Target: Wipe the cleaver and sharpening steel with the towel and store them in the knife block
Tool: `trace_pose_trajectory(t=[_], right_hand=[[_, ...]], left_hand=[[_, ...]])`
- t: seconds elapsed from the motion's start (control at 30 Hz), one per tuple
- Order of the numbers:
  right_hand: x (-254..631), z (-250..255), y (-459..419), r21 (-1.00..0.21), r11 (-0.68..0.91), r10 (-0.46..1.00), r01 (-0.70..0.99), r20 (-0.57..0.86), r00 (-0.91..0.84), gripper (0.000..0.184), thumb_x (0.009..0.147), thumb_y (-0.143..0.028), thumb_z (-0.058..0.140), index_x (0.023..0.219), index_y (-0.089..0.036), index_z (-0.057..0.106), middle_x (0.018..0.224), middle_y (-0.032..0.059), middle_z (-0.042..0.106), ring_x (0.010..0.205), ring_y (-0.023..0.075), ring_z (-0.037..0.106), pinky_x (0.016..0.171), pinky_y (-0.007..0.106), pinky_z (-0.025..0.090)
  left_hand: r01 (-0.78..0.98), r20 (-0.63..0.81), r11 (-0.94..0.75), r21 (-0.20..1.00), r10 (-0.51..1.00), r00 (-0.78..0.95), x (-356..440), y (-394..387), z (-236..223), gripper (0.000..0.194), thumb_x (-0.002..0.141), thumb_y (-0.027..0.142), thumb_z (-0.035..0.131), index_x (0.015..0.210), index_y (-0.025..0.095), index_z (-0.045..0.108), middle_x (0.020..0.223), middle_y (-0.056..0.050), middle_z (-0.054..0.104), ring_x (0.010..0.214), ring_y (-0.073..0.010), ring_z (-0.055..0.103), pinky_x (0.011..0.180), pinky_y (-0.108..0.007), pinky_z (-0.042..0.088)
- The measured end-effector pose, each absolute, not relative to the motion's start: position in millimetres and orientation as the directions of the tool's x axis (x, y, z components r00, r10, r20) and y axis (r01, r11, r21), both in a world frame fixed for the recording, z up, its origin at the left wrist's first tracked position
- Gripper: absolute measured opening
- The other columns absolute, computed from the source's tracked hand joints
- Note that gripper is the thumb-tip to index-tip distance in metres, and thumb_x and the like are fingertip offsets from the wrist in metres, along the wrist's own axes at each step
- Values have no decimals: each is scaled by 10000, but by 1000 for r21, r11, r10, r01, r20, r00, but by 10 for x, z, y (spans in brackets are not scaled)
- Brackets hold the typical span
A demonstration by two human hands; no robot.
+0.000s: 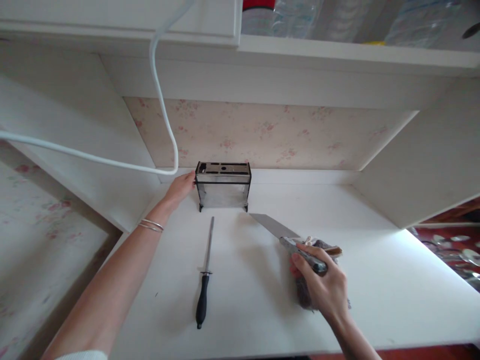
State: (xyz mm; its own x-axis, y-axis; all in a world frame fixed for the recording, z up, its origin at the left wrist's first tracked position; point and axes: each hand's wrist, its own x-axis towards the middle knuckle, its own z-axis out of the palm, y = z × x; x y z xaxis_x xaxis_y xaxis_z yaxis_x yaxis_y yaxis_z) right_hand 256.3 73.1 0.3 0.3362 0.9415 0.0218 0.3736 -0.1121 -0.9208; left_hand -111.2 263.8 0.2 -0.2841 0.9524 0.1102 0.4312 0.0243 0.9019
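At the back of the counter stands an upright knife block (224, 195) with a slotted metal top and clear sides. My left hand (181, 187) grips its left end; the fingertips are partly hidden. My right hand (325, 283) is closed around the handle of a large kitchen knife (275, 226), its blade pointing up and left towards the block's lower right corner, apparently just short of it. A grey-brown bunched cloth (304, 295) lies under my right hand, partly covered by it. Between my arms lies a sharpening steel (202, 295) with a black handle.
A white cable (163, 105) hangs in front of the cabinet on the left and bends near my left hand. An overhead shelf (337, 57) holds clear plastic packages. Side panels bound the white counter (247, 310), and flowered wallpaper (262, 130) covers the back.
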Motion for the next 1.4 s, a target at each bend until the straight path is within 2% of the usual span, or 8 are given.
trace_pose_trajectory(t=[0.13,0.33,0.5,0.6,0.77,0.93,1.07,1.4], right_hand=[[2744,188,856,-966,-11,917,257,93,388,465,635,-480,754,946,-143,677,642,60,695,526,182,659,512,256,549],[2801,770,1101,-964,265,867,29,251,429,266,645,-299,751,843,-140,671,566,52,666,381,180,584,342,270,474],[2669,1283,1353,-843,533,750,74,511,421,93,653,-182,667,733,-134,673,490,44,624,325,180,542,245,254,383],[2606,1496,1519,-779,620,702,93,604,377,73,651,-157,646,708,-116,667,469,37,607,316,174,536,244,252,384],[2570,1718,1771,-776,610,727,160,629,276,118,653,-187,681,719,-92,655,467,32,603,313,158,530,280,229,385],[2589,1863,1922,-785,548,763,288,610,213,209,702,-248,679,758,-52,632,473,24,592,363,81,522,384,183,375],[2632,1982,1985,-773,518,796,366,592,125,222,721,-249,660,762,-34,627,472,9,584,372,34,489,430,173,352],[2524,2130,2152,-782,454,865,427,502,-2,315,737,-288,620,774,24,637,428,-7,557,348,22,485,458,153,317]], left_hand=[[403,101,17,915,958,-270,-1081,2690,22,451,839,491,501,996,117,700,980,-102,727,883,-224,665,781,-316,522],[398,101,8,917,962,-253,-1005,2660,28,436,832,456,506,1026,115,696,1012,-111,720,854,-212,669,770,-320,531],[420,128,-35,907,972,-196,-777,2598,32,469,857,480,448,1037,125,698,1007,-88,720,879,-204,657,752,-293,530],[444,138,-52,895,977,-165,-627,2574,70,455,866,466,428,992,130,708,959,-71,727,869,-203,653,733,-272,522],[514,159,-70,855,978,-133,-408,2543,132,405,878,434,427,879,146,711,839,-64,730,826,-214,653,706,-265,496],[575,193,-103,812,976,-97,-243,2463,138,409,895,439,418,801,155,698,770,-64,719,798,-208,657,697,-254,472],[617,211,-123,777,975,-71,-179,2343,132,418,903,456,400,801,175,693,763,-60,719,783,-211,664,668,-246,455],[695,232,-135,706,972,-46,-107,2179,165,421,919,439,354,796,198,676,760,-74,717,787,-224,674,605,-242,393]])
